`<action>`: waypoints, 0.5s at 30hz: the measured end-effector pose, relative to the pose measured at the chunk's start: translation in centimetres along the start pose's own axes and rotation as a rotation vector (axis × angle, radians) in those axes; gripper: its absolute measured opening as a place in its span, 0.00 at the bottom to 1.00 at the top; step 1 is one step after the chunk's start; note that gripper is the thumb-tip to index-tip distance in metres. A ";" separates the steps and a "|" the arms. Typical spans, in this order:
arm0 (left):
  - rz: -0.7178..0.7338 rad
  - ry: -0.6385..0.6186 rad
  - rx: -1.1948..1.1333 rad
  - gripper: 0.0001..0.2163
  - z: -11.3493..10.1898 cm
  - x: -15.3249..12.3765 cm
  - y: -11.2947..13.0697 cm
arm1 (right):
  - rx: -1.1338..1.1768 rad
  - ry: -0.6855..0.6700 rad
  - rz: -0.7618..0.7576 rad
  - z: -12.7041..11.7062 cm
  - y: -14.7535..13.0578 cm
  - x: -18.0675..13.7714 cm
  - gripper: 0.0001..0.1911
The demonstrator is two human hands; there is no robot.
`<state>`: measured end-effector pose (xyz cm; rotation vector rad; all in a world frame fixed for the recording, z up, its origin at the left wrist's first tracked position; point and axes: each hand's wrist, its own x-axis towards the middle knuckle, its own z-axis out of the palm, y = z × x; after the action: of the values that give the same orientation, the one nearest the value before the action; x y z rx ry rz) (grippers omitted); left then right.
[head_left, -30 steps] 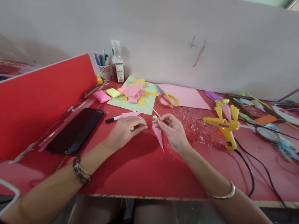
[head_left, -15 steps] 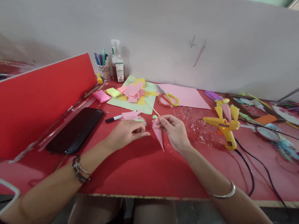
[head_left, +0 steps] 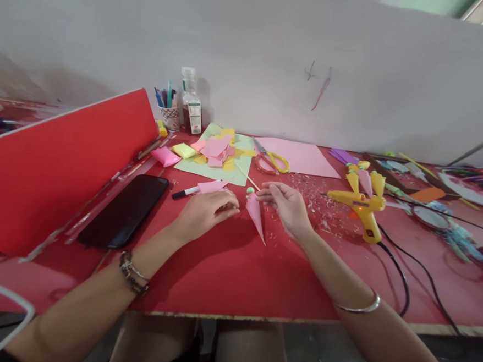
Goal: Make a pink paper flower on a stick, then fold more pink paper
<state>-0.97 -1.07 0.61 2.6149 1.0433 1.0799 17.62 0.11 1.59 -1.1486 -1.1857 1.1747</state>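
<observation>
My right hand (head_left: 290, 208) pinches a thin wooden stick (head_left: 245, 177) that carries a pink paper cone (head_left: 256, 216) with a small green ball at its top. The cone points down toward me over the red table (head_left: 227, 274). Just left of the cone, my left hand (head_left: 205, 211) rests on the table, fingers curled, fingertips close to the cone's upper end. What the left fingers hold, if anything, is hidden. A pink paper scrap (head_left: 211, 186) and a black marker (head_left: 185, 192) lie just beyond the left hand.
A black phone (head_left: 124, 210) lies left, beside a raised red board (head_left: 56, 162). At the back are paper pieces on a green sheet (head_left: 216, 157), scissors (head_left: 271, 159), pink paper (head_left: 299, 156), a pen cup (head_left: 169, 112) and a bottle (head_left: 192, 108). Right: a yellow glue gun (head_left: 361, 206) with cables (head_left: 404, 275).
My right hand has slid slightly right and flattened along the stick. My left hand has shifted a little toward the cone. The cone stays in place.
</observation>
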 end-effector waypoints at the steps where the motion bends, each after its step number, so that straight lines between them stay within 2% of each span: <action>1: 0.023 -0.019 -0.020 0.16 0.0 0.0 0.0 | -0.025 0.002 -0.014 -0.1 0.0 0.0 0.09; 4: 0.049 -0.058 -0.025 0.19 -0.1 -0.1 0.0 | -0.154 0.002 -0.086 -0.4 0.1 0.2 0.08; 9: 0.035 -0.007 0.056 0.21 -0.1 -0.1 0.1 | -0.408 0.075 -0.187 -0.8 0.5 0.7 0.09; 15: 0.032 0.003 0.007 0.13 0.1 -0.1 -0.1 | -0.589 0.035 -0.182 -0.8 1.2 1.0 0.09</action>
<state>-1.01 -1.06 0.47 2.6446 1.0113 1.0888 18.41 1.11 0.44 -1.4444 -1.6297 0.6750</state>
